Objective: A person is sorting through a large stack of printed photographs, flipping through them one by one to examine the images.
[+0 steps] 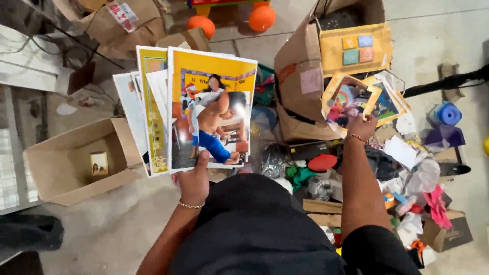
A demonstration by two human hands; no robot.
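Note:
My left hand (194,181) grips the bottom edge of a fanned stack of large printed sheets (204,112); the front one has a yellow border and a photo of people. My right hand (361,126) reaches forward and holds the lower edge of a yellow-framed colourful picture (346,98) that stands among more pictures against a tall brown cardboard box (300,76). A bracelet shows on each wrist.
An open low cardboard box (66,163) with a small picture card inside lies at the left. A heap of toys, paper scraps and plastic bits (407,173) covers the floor at the right. Two orange balls (262,18) sit at the top. Concrete floor surrounds everything.

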